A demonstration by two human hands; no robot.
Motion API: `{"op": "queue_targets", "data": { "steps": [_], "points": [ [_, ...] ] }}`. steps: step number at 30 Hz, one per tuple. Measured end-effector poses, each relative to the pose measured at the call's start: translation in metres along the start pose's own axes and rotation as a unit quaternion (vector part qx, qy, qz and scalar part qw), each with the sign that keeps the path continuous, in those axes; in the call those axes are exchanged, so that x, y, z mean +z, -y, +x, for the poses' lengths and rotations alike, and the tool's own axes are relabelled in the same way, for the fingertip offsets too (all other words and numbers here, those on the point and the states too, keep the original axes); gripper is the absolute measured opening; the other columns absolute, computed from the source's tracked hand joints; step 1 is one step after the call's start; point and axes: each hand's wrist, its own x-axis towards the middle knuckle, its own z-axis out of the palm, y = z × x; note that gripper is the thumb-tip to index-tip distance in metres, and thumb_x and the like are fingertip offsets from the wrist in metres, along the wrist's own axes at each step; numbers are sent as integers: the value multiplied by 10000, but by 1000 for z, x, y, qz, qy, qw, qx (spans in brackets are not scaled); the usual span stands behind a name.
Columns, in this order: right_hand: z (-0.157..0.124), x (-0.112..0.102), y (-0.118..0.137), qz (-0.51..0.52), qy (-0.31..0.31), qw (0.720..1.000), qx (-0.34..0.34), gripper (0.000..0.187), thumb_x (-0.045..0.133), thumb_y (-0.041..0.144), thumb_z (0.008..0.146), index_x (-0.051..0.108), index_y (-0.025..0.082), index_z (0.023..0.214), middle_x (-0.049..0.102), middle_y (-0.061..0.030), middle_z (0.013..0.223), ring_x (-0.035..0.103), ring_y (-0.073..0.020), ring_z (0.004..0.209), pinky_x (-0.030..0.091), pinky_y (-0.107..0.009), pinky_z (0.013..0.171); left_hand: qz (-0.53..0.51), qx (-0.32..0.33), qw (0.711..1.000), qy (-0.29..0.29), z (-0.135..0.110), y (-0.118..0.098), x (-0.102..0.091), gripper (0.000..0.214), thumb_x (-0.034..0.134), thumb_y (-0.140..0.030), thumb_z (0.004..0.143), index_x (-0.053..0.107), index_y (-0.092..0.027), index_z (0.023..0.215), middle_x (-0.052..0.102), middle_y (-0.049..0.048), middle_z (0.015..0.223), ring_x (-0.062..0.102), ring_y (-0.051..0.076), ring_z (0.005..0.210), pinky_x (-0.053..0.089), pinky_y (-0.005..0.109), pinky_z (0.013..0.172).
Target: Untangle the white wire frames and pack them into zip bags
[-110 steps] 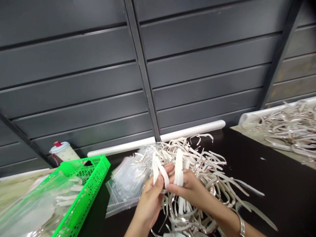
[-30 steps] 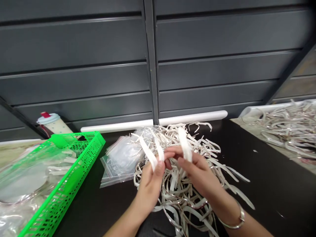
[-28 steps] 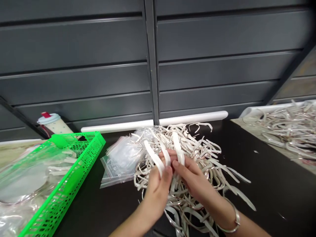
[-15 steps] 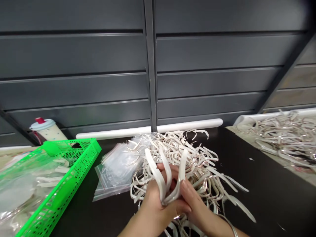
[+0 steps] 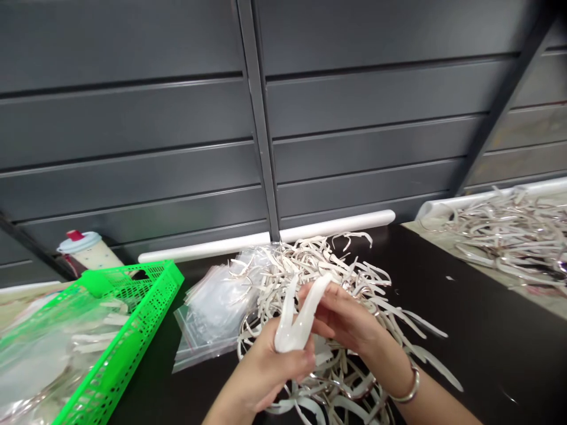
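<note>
My left hand (image 5: 281, 360) is closed round the bend of a glossy white curved strip (image 5: 295, 330), whose two arms point up in a V. My right hand (image 5: 349, 319) is beside the strip's right arm, fingers apart and loosely curled; some fingertips pass behind the strip, so I cannot tell whether they touch it. Under and behind both hands spreads a tangled pile of curved strips (image 5: 310, 257), white-covered with shiny metal edges. Clear zip bags (image 5: 217, 307) lie in a stack left of the pile.
On the left stands a green plastic basket (image 5: 150, 307) with bagged white pieces inside. Behind it is a cup (image 5: 95, 251) with a pale blue lid. A second heap of strips (image 5: 518, 227) lies at the far right. White tubes (image 5: 341, 224) run along the grey panel wall (image 5: 177, 118).
The several upright white arms between my hands are now one V-shaped piece in my left hand. My right hand has drawn apart from the left, toward the upper right.
</note>
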Motion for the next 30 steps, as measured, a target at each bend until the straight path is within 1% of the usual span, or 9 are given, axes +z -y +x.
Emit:
{"op": "queue_targets", "data": {
  "steps": [4,9,11,13,15,17,22,26,30],
  "points": [
    [3,-4,8,-13,-145,988,-43,258,736,342,739,634,126,642,540,27,516,485,-65,465,389,-150,444,-40,7,997,-60,2,-3,3,320,744,-308,713,718,-158,994,662,48,715,612,132,616,437,224,614],
    [6,-15,27,11,-245,961,-129,235,771,325,696,669,125,764,548,45,514,495,-46,464,433,-123,467,-85,13,984,-156,6,-7,-3,281,747,-313,724,732,-119,926,727,131,946,665,239,928,482,294,855],
    [5,-19,32,23,-250,957,-144,237,781,319,683,668,131,772,550,52,509,498,-45,455,454,-130,474,-94,28,979,-179,8,-9,-8,252,741,-298,734,726,-103,892,736,124,896,680,225,882,501,285,835],
    [4,-19,36,31,-244,958,-149,234,784,302,681,670,129,789,569,48,518,519,-48,463,468,-130,480,-115,50,974,-186,10,-10,-12,213,736,-277,745,717,-95,855,705,48,655,671,143,641,518,259,791],
    [2,-18,38,39,-237,959,-149,235,788,286,679,674,123,805,606,32,541,558,-60,493,490,-133,496,-158,61,970,-177,10,-10,-16,176,716,-270,770,702,-94,769,550,-53,425,533,53,398,527,230,740],
    [0,-15,40,45,-229,962,-145,230,789,281,677,676,124,800,643,12,569,592,-75,517,508,-141,506,-224,43,961,-155,9,-10,-20,273,649,-311,829,663,-103,652,394,-103,325,395,14,284,527,205,664],
    [-4,-9,40,41,-187,976,-105,206,780,283,691,660,122,734,686,-18,598,624,-86,512,519,-146,500,-376,16,919,-119,8,-9,-24,595,320,-408,968,512,-126,481,241,-112,305,223,-4,204,405,135,402],
    [-4,-11,39,40,-168,981,-93,201,757,283,723,637,127,682,686,-17,599,630,-85,515,526,-148,511,-422,20,899,-119,8,-10,-22,589,318,-383,973,433,-142,448,204,-112,310,180,-7,199,331,107,344],
    [5,-31,42,50,-239,958,-150,90,701,217,768,633,157,764,714,-33,738,680,-111,693,559,-180,641,-432,18,896,-98,8,-11,-23,587,318,-360,975,405,-149,434,143,-122,332,138,-10,209,318,104,341]
  ]
}}
